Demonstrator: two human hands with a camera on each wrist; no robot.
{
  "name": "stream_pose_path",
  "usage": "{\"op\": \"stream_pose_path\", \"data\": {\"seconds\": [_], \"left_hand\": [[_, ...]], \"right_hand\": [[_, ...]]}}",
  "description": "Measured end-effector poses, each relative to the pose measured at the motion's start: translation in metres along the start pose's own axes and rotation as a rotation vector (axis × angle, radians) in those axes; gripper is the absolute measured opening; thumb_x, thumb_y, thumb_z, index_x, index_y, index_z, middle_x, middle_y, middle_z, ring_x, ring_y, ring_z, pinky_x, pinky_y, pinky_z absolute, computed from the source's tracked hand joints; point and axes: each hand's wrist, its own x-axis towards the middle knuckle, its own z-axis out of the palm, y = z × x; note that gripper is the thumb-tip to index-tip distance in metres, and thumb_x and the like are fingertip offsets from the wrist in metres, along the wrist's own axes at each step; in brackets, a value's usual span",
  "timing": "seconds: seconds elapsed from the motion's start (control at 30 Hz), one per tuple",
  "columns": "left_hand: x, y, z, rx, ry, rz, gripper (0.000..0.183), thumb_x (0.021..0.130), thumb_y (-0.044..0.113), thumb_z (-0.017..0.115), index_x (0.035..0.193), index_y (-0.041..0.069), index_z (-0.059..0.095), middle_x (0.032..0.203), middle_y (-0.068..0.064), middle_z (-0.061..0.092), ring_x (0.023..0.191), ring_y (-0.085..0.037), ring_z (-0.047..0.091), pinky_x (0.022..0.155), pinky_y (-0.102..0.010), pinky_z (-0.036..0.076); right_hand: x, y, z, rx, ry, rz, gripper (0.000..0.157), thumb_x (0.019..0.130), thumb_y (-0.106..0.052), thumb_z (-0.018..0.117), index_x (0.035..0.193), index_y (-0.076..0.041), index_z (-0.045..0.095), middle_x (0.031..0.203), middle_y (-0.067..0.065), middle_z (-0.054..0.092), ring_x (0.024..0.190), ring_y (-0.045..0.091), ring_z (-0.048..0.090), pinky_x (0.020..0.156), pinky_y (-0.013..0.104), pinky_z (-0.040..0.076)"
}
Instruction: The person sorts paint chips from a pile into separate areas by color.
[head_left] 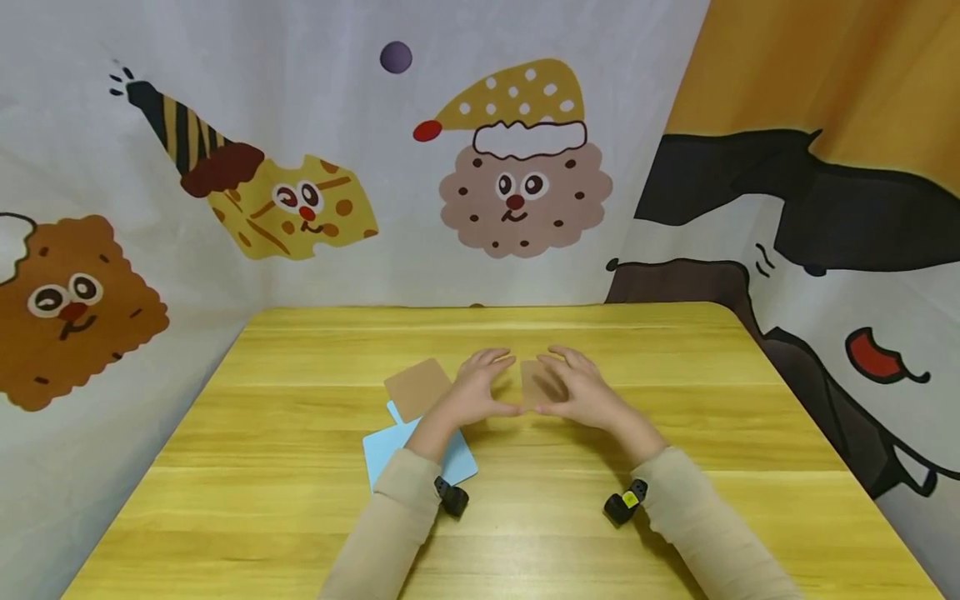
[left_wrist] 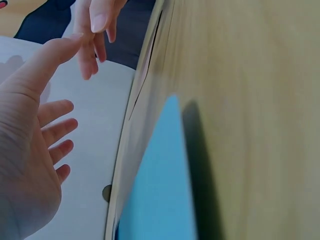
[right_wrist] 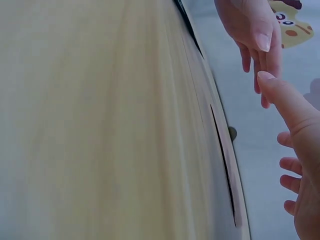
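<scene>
Head view: the left hand (head_left: 474, 393) and right hand (head_left: 588, 393) face each other above the table (head_left: 675, 533), apart, with fingers loosely bent, and both hold nothing. A brown card (head_left: 532, 385) lies flat on the table, partly behind the right hand's fingers. Left of the left hand lies a second brown square (head_left: 415, 392), its near corner beside the narrow tab of a light blue piece (head_left: 384, 454), which the left forearm partly covers. In the left wrist view, a dark shadow runs along the blue piece's edge. Beige sleeves (head_left: 390, 521) cover both forearms; a cartoon-printed curtain (head_left: 322, 100) hangs beyond.
</scene>
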Motion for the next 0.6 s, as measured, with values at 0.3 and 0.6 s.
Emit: {"op": "stream_pose_path", "data": {"seconds": [0.3,0.6], "left_hand": [[-0.028,-0.006,-0.018,-0.042,0.073,-0.043,0.090,0.074,0.050,0.078,0.143,0.005,0.043,0.151,-0.012,0.032,0.139,-0.032,0.022,0.107,-0.059,0.017],[-0.059,-0.026,-0.034,-0.093,0.088,-0.136,0.092,0.074,0.044,0.081,0.146,0.004,0.039,0.152,-0.011,0.028,0.140,-0.034,0.019,0.105,-0.060,0.024]], "right_hand": [[0.017,-0.017,0.014,0.011,-0.001,-0.019,0.086,0.076,-0.048,0.077,0.144,-0.007,0.043,0.147,0.020,0.033,0.135,0.038,0.027,0.106,0.060,0.016],[0.034,-0.033,0.030,0.007,-0.063,-0.002,0.085,0.077,-0.047,0.077,0.146,-0.013,0.040,0.149,0.017,0.032,0.135,0.036,0.028,0.106,0.058,0.023]]}}
